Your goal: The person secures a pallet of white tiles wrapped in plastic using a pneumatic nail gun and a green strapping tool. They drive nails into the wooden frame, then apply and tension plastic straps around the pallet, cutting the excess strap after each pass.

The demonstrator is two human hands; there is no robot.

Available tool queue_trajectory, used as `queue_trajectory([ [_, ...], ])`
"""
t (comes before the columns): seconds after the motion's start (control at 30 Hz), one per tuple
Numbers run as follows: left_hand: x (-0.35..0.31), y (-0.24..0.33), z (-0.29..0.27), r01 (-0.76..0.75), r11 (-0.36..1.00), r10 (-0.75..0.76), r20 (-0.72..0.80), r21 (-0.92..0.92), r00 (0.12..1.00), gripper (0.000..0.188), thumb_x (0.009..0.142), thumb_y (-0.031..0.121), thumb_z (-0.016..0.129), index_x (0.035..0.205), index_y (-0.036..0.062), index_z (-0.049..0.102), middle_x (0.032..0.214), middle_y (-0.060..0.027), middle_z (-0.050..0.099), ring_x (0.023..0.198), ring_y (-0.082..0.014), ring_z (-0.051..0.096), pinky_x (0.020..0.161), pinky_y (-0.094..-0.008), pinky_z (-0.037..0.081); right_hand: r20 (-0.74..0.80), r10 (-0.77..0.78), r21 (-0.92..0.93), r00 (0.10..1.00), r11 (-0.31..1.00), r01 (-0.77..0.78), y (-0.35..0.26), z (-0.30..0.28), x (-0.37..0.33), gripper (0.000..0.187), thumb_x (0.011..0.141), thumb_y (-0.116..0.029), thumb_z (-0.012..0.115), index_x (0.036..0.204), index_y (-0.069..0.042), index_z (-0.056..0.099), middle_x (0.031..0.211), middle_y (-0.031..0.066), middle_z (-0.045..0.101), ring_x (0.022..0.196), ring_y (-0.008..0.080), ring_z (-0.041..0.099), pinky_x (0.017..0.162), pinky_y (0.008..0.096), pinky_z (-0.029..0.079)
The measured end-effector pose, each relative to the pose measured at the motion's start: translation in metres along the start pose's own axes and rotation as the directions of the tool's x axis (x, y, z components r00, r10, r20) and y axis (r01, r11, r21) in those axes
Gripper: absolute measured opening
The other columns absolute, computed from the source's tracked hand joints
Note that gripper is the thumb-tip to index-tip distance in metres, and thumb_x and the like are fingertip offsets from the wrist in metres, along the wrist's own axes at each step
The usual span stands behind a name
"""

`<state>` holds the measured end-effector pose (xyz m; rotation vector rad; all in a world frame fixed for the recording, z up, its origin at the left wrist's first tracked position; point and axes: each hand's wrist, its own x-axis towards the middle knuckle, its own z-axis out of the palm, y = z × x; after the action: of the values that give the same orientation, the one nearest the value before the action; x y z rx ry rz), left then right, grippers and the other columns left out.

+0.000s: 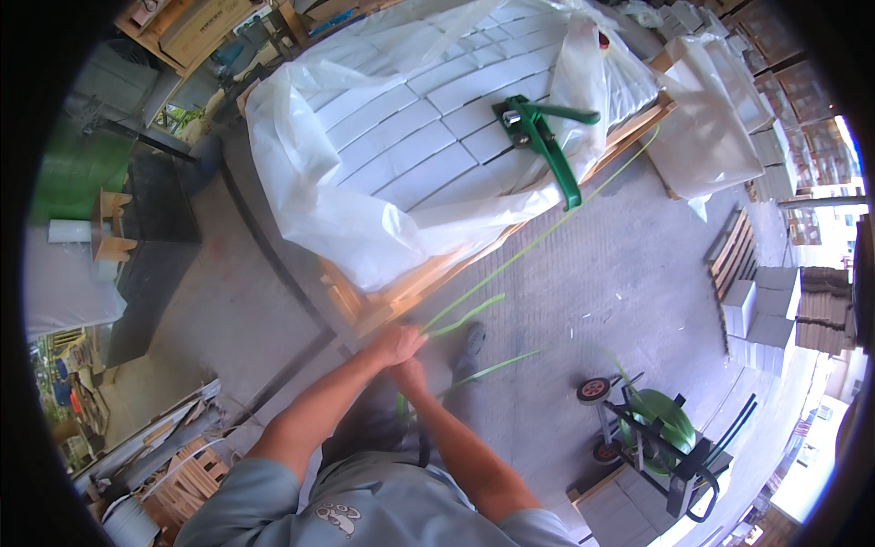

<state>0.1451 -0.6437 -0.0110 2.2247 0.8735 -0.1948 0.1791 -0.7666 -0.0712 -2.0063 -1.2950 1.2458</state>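
Note:
My left hand [398,344] is closed on a green plastic strap [510,262] in front of the pallet's near corner. From there the strap runs tautly up along the pallet's right side, and a short loose tail sticks out beside it. Just below, my right hand [408,372] is closed as well, touching the left one. More strap trails past it toward the right, near my shoe; exactly how the fingers grip it is partly hidden. On top of the wrapped white boxes [392,137] lies a green strapping tensioner [542,137].
Clear plastic film [301,182] drapes over the boxes on a wooden pallet [392,305]. At lower right stands a wheeled strap dispenser [661,424] with a green coil. Stacked cartons [766,310] and a leaning pallet [732,246] are farther right. A dark bench [159,246] stands left.

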Motion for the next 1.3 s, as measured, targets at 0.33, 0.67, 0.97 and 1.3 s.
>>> queue_trajectory([
  [0.33,0.005,-0.016,0.034,-0.007,0.983,0.065,-0.313,0.183,0.948,0.033,0.093,0.034,0.053,0.076,0.0057,0.057,0.058,-0.0154,0.059,0.056,-0.0343,0.063,0.054,-0.0459,0.050,0.073,0.204,0.393,0.976,0.894,-0.216,-0.017,-0.182,0.001,0.032,0.089,-0.032,0.058,0.100,-0.003,0.066,0.084,0.0091,0.067,0.074,0.0188,0.063,0.068,0.0327,0.050],
  [0.67,0.007,-0.001,0.028,0.143,0.990,-0.135,-0.308,0.005,0.942,0.031,0.093,0.033,0.052,0.078,0.0059,0.053,0.057,-0.0143,0.059,0.053,-0.0337,0.062,0.049,-0.0460,0.047,-0.478,-0.068,0.303,0.876,0.923,0.237,-0.162,-0.539,0.157,0.044,0.092,-0.044,0.055,0.106,-0.002,0.063,0.094,0.0091,0.066,0.087,0.0157,0.064,0.068,0.0297,0.050],
  [0.97,0.010,0.000,0.036,0.184,0.982,-0.186,-0.304,-0.035,0.934,0.032,0.094,0.036,0.050,0.079,0.0082,0.055,0.058,-0.0135,0.059,0.053,-0.0333,0.061,0.048,-0.0466,0.046,0.246,0.180,-0.801,0.952,0.591,0.095,-0.162,-0.553,0.252,0.023,0.075,-0.019,0.063,0.070,0.002,0.070,0.068,0.0131,0.068,0.054,0.0244,0.065,0.057,0.0355,0.055],
  [1.3,0.007,0.001,0.039,0.179,0.982,-0.140,-0.390,0.066,0.910,0.033,0.092,0.036,0.053,0.071,0.0104,0.057,0.056,-0.0097,0.058,0.051,-0.0286,0.061,0.045,-0.0456,0.045,0.043,0.113,-0.318,0.993,0.944,-0.093,-0.156,-0.525,0.233,0.022,0.082,-0.018,0.062,0.069,-0.001,0.054,0.056,0.0028,0.050,0.040,0.0126,0.046,0.037,0.0308,0.037],
])
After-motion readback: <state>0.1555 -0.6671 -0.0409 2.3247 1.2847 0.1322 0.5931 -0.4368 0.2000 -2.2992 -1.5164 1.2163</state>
